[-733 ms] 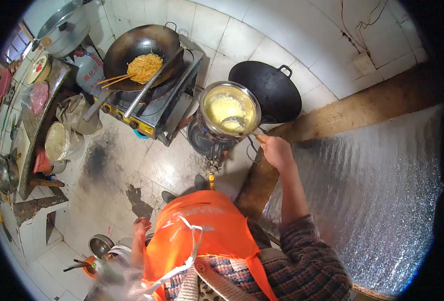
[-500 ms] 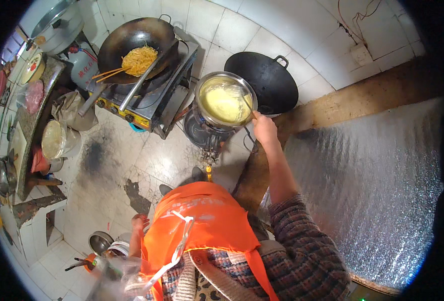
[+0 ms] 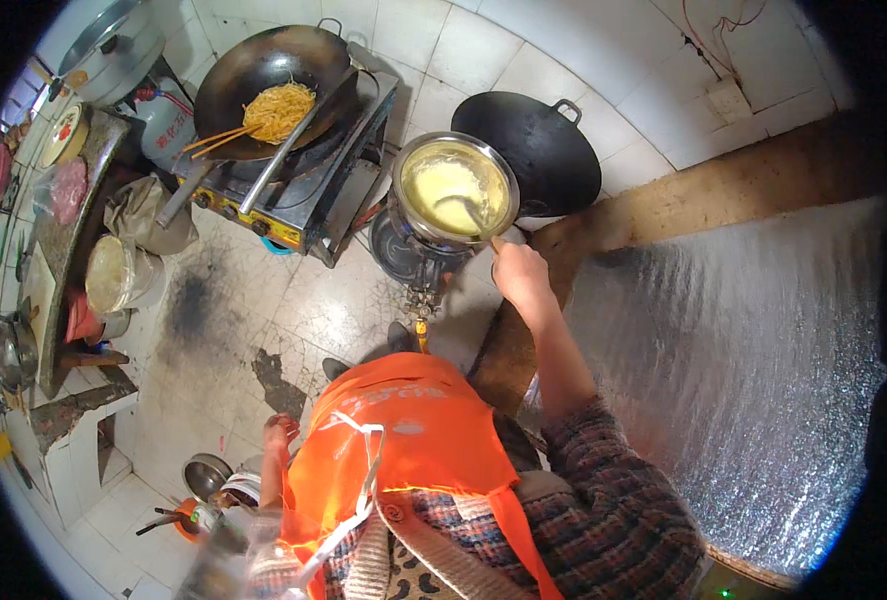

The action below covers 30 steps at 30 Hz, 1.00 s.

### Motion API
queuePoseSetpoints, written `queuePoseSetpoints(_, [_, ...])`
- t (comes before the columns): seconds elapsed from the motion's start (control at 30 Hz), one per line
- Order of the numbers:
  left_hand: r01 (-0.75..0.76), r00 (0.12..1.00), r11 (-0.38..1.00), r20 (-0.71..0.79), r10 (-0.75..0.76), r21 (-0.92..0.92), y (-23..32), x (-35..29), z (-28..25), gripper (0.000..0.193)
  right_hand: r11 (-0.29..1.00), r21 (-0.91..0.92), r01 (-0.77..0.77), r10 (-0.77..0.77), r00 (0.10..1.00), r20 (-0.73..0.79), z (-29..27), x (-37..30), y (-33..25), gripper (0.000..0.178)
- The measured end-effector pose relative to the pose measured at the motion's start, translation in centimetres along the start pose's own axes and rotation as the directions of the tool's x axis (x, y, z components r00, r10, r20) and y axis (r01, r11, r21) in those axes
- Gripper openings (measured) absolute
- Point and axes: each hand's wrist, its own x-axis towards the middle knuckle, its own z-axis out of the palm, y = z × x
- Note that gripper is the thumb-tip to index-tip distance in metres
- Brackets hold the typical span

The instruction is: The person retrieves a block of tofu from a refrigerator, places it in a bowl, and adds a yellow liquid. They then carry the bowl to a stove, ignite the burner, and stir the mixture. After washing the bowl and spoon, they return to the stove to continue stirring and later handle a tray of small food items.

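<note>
My right hand (image 3: 521, 275) is closed around the handle of a ladle (image 3: 475, 217), beside the right rim of a stainless steel pot (image 3: 399, 198). The ladle's bowl dips into a thick, pale yellow mixture (image 3: 433, 185) inside the pot. Under the pot is a low gas burner (image 3: 425, 290) with a yellow hose fitting. By my left hip, next to the orange apron (image 3: 403, 400), hangs my left hand (image 3: 280, 430); its fingers are loosely bent and slightly apart, holding nothing visible.
An empty black wok (image 3: 538, 150) leans behind the pot. Left of it, another wok (image 3: 233, 75) with shredded yellow food and chopsticks sits on a gas stove (image 3: 338, 170). A foil-covered surface (image 3: 723, 360) spans the right. White buckets (image 3: 123, 275) and a stone-topped counter (image 3: 93, 190) line the left.
My right hand has drawn slightly down and left along the pot's rim. The ladle has swung, its bowl now nearer the middle of the mixture. My left hand stays by my hip.
</note>
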Motion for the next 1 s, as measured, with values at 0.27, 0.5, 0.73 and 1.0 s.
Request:
queuePoseSetpoints(0.27, [0.065,0.998,0.995,0.025,-0.063,-0.076,1.0,-1.5,-0.5,0.021,0.997,-0.006,0.077,-0.076,0.969,-0.235,1.1,1.5,1.6,0.036])
queuePoseSetpoints(0.5, [0.113,0.993,0.993,-0.038,-0.112,0.036,1.6,-0.4,-0.8,0.023,0.999,-0.034,0.019,-0.022,0.995,-0.101,1.1,2.2,2.5,0.039])
queuePoseSetpoints(0.73, [0.23,0.97,0.965,-0.058,-0.238,-0.125,-0.8,0.1,0.1,0.023,0.978,0.2,0.06,-0.048,0.997,-0.063,-1.1,-2.1,2.3,0.035])
queuePoseSetpoints(1.0, [0.265,0.952,0.95,-0.111,-0.285,-0.165,-2.3,2.1,-1.5,0.024,0.985,0.166,-0.038,0.049,0.997,-0.064,-0.3,0.2,1.3,0.03])
